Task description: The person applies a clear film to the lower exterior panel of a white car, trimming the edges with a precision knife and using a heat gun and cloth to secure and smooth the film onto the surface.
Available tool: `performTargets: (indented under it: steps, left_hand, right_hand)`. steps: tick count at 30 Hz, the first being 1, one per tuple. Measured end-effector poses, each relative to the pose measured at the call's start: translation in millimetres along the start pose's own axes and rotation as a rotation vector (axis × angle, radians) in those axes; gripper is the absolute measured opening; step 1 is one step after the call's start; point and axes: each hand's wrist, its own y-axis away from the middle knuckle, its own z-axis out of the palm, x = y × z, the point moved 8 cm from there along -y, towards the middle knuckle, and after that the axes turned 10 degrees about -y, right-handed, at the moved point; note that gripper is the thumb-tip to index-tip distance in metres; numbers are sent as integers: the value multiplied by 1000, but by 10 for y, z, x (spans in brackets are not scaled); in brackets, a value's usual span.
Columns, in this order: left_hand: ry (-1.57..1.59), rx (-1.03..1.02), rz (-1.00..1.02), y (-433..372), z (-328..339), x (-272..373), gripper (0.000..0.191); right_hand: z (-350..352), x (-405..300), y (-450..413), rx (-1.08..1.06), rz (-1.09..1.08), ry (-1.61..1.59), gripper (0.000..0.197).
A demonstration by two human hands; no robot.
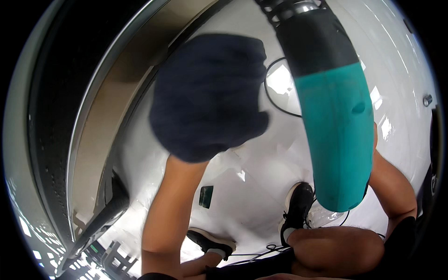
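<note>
A dark blue cloth (210, 94) covers my left hand, whose fingers are hidden and blurred under it; only the wrist and forearm show. The cloth is in front of a glossy white car body panel (140, 140), and I cannot tell whether it touches. To its right, a teal and black power tool (336, 133) runs down the view, its rear end towards me. My right hand (375, 135) is at the far side of this tool, with just a sliver of it visible beside the teal housing. The tool's working end is cut off at the top.
Chrome-edged window trim (94, 80) curves along the left. Between cloth and tool shows a round dark outline (269, 94), perhaps a fuel flap. Black cable (259, 258) lies near my shoes (301, 199). A small dark green rectangle (206, 197) shows below the cloth.
</note>
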Motion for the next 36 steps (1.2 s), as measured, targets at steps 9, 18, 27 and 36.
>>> performTargets:
  steps: [9,18,27,36]
  left_hand:
    - [-883,-170,-779,999,-1597,71,31]
    - [-987,-199,-997,1130,-2557,187,17]
    - [-1075,-362,-626,1080,-2590,293,20]
    - [-757,-426,-630,729,-2109,184,43]
  right_hand:
    - [482,-963,-297,-138,-598,53,33]
    - [1032,-1564,-296,-220,-796,24,26]
    - [1174,-1685,-317,-261,-795,8,26]
    - [813,-1320,-285,-133,-685,38,37]
